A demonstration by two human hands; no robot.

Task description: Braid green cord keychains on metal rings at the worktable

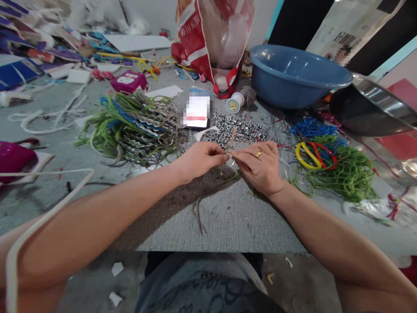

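Observation:
My left hand (198, 160) and my right hand (259, 167) meet over the grey table (228, 217), both pinched on a thin tan cord (232, 138) whose end sticks up between them. A small metal ring (230, 163) shows just below the fingertips. Loose cord ends (202, 204) trail down toward me under my left wrist. A gold ring sits on a finger of my right hand. Behind the hands lies a heap of small silver metal rings (237, 128).
A pile of green and blue cords with metal rings (133, 126) lies at the left, green cords with coloured loops (339, 167) at the right. A blue basin (293, 74), a red-and-white bag (211, 39), a phone (197, 111) and a metal bowl (374, 106) stand behind.

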